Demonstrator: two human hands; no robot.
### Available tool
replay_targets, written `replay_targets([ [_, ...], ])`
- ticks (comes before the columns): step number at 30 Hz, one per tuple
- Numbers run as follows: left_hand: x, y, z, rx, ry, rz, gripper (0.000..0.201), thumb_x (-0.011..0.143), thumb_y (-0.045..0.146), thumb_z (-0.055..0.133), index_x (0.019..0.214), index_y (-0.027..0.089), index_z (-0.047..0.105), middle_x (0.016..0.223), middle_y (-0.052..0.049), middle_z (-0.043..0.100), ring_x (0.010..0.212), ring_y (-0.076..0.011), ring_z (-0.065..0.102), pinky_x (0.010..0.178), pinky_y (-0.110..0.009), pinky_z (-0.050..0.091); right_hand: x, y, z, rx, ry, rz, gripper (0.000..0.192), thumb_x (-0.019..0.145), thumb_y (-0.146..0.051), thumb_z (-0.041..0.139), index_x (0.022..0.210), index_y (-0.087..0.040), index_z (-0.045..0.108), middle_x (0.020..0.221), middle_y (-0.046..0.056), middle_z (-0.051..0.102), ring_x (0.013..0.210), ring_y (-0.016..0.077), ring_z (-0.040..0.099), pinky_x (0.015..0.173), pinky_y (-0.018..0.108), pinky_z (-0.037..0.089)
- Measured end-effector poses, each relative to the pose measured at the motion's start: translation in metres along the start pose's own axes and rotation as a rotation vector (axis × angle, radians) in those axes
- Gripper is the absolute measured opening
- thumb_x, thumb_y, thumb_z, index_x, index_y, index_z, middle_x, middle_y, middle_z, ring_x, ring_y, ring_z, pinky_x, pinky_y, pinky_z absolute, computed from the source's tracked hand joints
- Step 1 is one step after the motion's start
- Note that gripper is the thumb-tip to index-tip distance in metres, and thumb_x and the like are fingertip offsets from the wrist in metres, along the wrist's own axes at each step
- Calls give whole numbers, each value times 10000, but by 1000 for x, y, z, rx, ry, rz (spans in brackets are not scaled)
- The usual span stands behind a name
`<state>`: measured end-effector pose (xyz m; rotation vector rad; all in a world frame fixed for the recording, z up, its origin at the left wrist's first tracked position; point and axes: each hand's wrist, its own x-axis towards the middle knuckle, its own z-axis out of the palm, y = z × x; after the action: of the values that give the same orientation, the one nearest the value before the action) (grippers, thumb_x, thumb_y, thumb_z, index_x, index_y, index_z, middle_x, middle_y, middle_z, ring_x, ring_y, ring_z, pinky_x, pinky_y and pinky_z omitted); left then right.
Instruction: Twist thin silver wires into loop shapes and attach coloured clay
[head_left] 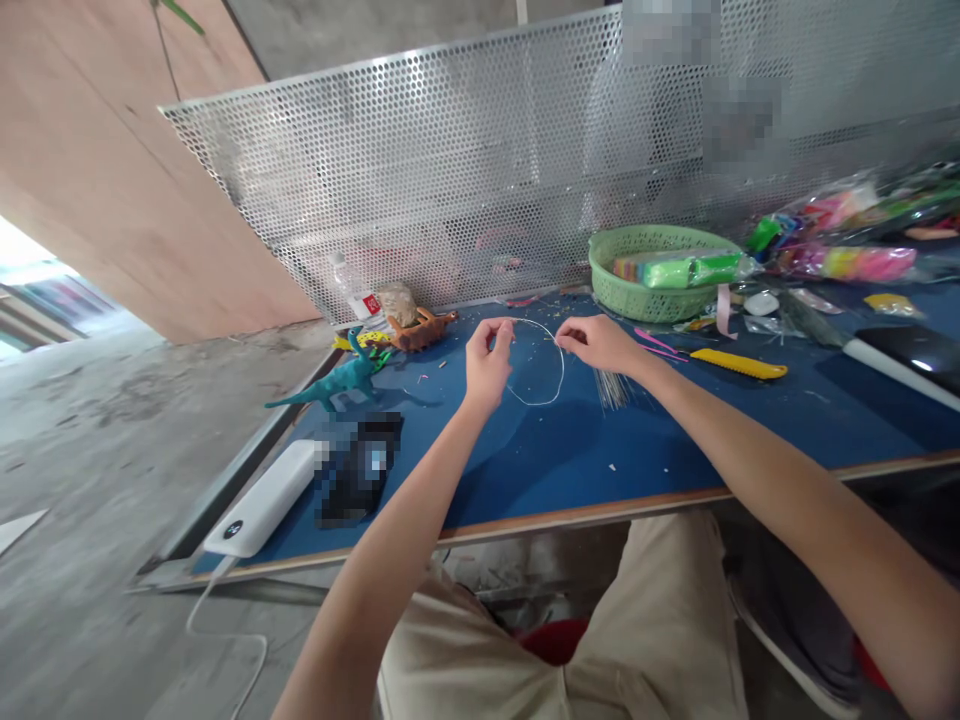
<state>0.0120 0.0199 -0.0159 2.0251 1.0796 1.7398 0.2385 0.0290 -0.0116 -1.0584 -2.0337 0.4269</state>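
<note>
while both arms reach out over the blue counter [525, 470], the left hand [487, 365] pinches one end of a thin wire [559, 385] between thumb and fingertips, and the right hand [596, 342] pinches the other end, so both are closed on it. the wire curves down and round between them in an open loop, its lower arc hanging just above or resting on the counter; which of the two cannot be told.

the step in hand looks like shaping the wire into a ring, with the two ends brought near each other at the top. closing the loop would seem to call for a steady grip at both ends and a fine crossing or twist, since the wire is springy and could slip free.

a bundle of thin straight strands [613, 388] lies just below the right wrist. farther right sit a yellow cutter [739, 364] and a green basket [652, 270] holding bright packets. at the left stand a teal toy dinosaur [341, 380] and an orange toy dinosaur [420, 330], with a white power bank [262, 500] near the counter's front edge.

the counter is littered with small scraps and has a wooden edge. a perforated metal screen [450, 180] stands along its back, with a plywood wall and bare concrete floor to the left.
</note>
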Motion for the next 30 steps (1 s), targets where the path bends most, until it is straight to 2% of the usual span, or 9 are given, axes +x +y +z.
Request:
replay_targets([
  [4, 0, 3, -4, -18, 47, -60, 335, 1007, 506, 567, 988, 193, 687, 867, -42, 670, 737, -122, 578, 603, -219, 480, -2, 2, 2, -18, -92, 15, 246, 957, -403, 606, 862, -211, 728, 667, 3, 707, 544, 136, 564, 585, 295, 378],
  [9, -6, 20, -1, -29, 78, -35, 368, 1014, 556, 529, 992, 209, 649, 824, -17, 619, 584, -89, 458, 500, -208, 398, -2, -7, 16, 74, -23, -34, 213, 980, -330, 525, 882, -220, 678, 698, -9, 692, 601, 144, 615, 637, 295, 430],
  [14, -10, 34, 1, -68, 90, 11, 355, 1024, 553, 512, 1010, 219, 631, 845, -17, 628, 534, -70, 431, 470, -210, 377, -1, -23, 20, 328, 112, -23, 248, 1002, -431, 534, 902, -227, 632, 661, -8, 664, 644, 170, 662, 699, 319, 497],
  [20, -9, 38, -2, -69, 91, 61, 340, 1020, 524, 545, 1015, 209, 672, 848, -29, 662, 572, -77, 487, 492, -214, 403, 1, -33, 17, 726, 167, 20, 288, 946, -498, 653, 851, -230, 604, 663, -29, 562, 612, 147, 604, 649, 309, 493],
  [22, -9, 38, -3, -57, 76, 68, 334, 1021, 516, 547, 1031, 210, 681, 846, -25, 664, 557, -73, 471, 493, -214, 409, 1, -36, 16, 866, 122, 72, 302, 912, -502, 697, 837, -228, 596, 683, -30, 532, 628, 145, 593, 650, 311, 493],
  [26, -8, 36, -4, -53, 106, 91, 323, 1025, 499, 547, 1041, 207, 684, 822, -14, 653, 522, -62, 439, 474, -212, 388, -1, -41, 15, 1063, -81, 184, 321, 882, -502, 729, 839, -217, 589, 706, -24, 503, 661, 154, 584, 672, 324, 507],
  [30, -7, 37, -7, -27, 142, 121, 312, 1029, 485, 545, 1029, 204, 682, 846, -27, 665, 539, -69, 468, 479, -218, 399, -1, -42, 16, 1138, -84, 210, 284, 897, -471, 718, 834, -222, 598, 694, -20, 483, 668, 157, 546, 686, 328, 505],
])
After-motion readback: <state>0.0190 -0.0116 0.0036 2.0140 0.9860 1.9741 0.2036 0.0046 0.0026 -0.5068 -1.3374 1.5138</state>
